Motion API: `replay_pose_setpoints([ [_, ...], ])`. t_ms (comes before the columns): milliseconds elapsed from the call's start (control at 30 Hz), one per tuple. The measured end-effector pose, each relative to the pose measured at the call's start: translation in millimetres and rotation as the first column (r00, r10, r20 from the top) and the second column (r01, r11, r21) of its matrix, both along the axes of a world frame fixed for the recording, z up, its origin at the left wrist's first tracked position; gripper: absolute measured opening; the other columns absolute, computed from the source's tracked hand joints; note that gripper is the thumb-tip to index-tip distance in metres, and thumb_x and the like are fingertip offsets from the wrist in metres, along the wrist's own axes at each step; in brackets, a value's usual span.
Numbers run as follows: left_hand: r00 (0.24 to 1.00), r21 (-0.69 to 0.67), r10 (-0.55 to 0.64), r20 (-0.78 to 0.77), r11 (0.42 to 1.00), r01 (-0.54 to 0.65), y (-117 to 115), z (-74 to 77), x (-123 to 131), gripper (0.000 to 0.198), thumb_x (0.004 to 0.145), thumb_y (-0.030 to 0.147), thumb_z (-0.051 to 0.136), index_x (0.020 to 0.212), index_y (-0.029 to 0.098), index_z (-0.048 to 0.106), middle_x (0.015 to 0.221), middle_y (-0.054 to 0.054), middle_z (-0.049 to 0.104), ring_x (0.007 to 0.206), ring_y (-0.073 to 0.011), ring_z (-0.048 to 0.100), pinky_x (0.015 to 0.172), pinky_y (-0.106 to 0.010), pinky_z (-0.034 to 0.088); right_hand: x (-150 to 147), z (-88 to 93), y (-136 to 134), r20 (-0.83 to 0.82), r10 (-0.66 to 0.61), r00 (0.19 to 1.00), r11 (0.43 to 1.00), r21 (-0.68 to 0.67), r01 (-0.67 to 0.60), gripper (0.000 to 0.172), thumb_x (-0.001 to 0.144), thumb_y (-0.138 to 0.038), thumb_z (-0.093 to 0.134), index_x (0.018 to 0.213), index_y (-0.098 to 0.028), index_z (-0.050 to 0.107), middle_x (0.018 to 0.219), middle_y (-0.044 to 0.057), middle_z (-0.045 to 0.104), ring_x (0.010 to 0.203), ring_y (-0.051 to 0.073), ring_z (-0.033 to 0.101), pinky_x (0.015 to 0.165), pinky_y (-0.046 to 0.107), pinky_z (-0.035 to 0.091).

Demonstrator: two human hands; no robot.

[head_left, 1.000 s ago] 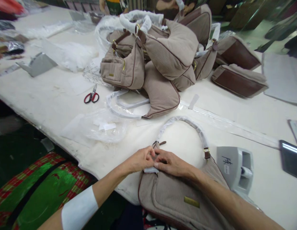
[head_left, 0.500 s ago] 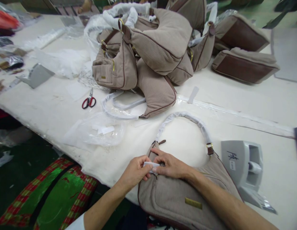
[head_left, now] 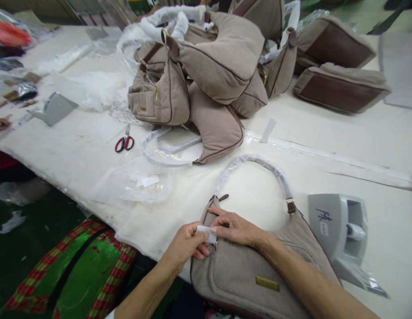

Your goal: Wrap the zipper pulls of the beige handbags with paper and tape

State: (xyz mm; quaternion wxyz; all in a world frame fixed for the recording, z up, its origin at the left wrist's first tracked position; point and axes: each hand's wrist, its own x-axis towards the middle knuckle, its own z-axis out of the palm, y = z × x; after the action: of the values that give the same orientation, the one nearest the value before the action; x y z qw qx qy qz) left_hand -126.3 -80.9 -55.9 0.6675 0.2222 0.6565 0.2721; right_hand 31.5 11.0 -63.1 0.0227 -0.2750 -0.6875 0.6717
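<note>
A taupe corduroy shoulder bag [head_left: 239,266] lies at the table's front edge, its wrapped handle [head_left: 255,160] curving away from me. Over its left end, my left hand [head_left: 189,243] pinches a small white slip of paper [head_left: 206,232] between thumb and fingers. My right hand [head_left: 234,228] grips the slip's other end with thumb and fingertip, its index finger stretched along the bag's top edge. A small zipper pull hangs just below the slip. A gold plate [head_left: 267,283] is fixed on the bag's front.
A grey tape dispenser [head_left: 339,230] stands right of the bag. Farther back is a pile of similar bags [head_left: 222,62], with two more bags [head_left: 342,88] lying to the right. Red-handled scissors [head_left: 125,141] and clear plastic [head_left: 139,181] lie left. A green checked sack [head_left: 73,270] sits below the table.
The white slip has turned and shows more of its flat face. My left hand has shifted slightly left and down; my right hand has barely moved. The bag stays in place.
</note>
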Motion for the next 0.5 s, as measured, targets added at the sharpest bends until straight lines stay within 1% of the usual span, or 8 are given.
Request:
replay_pose_setpoints([
  [67,1.0,0.009,0.013,-0.026,1.0,-0.013,0.1,0.5,2.5,0.017,0.071,0.029,0.054,0.074,0.013,0.056,0.054,0.001,0.058,0.044,-0.0088,0.055,0.039,-0.015,0.04,-1.3,-0.9,1.2,0.004,0.031,1.0,1.0,0.003,-0.031,0.022,0.073,-0.037,0.062,0.076,-0.015,0.066,0.131,0.011,0.046,0.129,0.025,0.027,0.096,0.035,0.031],
  [100,0.999,0.015,0.019,-0.036,1.0,-0.019,-0.1,1.0,3.6,0.016,0.071,0.029,0.053,0.073,0.013,0.056,0.053,0.001,0.057,0.044,-0.0087,0.054,0.039,-0.015,0.04,-1.9,-1.6,1.4,0.005,0.032,0.999,0.999,0.009,-0.032,0.021,0.071,-0.035,0.064,0.073,-0.014,0.065,0.132,0.011,0.044,0.129,0.025,0.027,0.096,0.035,0.031],
  [167,0.998,0.029,0.03,-0.053,0.999,-0.028,-1.0,2.2,5.1,0.018,0.072,0.03,0.053,0.074,0.013,0.056,0.055,0.001,0.058,0.044,-0.0083,0.054,0.04,-0.015,0.041,-2.5,-2.8,1.2,0.005,0.016,1.0,1.0,-0.002,-0.016,0.017,0.073,-0.031,0.063,0.069,-0.014,0.063,0.13,0.011,0.047,0.129,0.023,0.029,0.096,0.034,0.031],
  [267,0.998,0.051,0.037,-0.06,0.998,-0.034,-3.3,4.8,4.2,0.023,0.073,0.034,0.054,0.077,0.012,0.058,0.064,-0.001,0.061,0.046,-0.0075,0.055,0.041,-0.015,0.041,-1.8,-3.5,0.0,-0.006,-0.005,1.0,1.0,-0.027,0.005,0.014,0.075,-0.026,0.061,0.068,-0.014,0.063,0.127,0.01,0.05,0.129,0.021,0.029,0.096,0.032,0.032],
  [400,1.0,0.006,0.001,0.0,1.0,-0.001,-5.0,7.5,-0.9,0.025,0.072,0.035,0.056,0.085,0.013,0.059,0.076,-0.003,0.064,0.051,-0.0087,0.059,0.044,-0.016,0.044,-2.0,-2.8,-2.3,0.023,-0.026,0.999,1.0,-0.009,0.026,0.011,0.074,-0.021,0.061,0.065,-0.013,0.062,0.132,0.011,0.045,0.127,0.022,0.031,0.095,0.033,0.033],
  [500,1.0,-0.039,0.01,-0.015,0.999,-0.011,-3.3,6.0,-3.3,0.019,0.069,0.028,0.057,0.082,0.013,0.058,0.071,-0.002,0.064,0.047,-0.0093,0.059,0.04,-0.016,0.042,-3.8,-4.5,-5.0,0.024,-0.027,0.999,0.999,0.044,0.026,0.011,0.074,-0.019,0.06,0.065,-0.013,0.062,0.134,0.011,0.043,0.125,0.023,0.034,0.094,0.033,0.033],
])
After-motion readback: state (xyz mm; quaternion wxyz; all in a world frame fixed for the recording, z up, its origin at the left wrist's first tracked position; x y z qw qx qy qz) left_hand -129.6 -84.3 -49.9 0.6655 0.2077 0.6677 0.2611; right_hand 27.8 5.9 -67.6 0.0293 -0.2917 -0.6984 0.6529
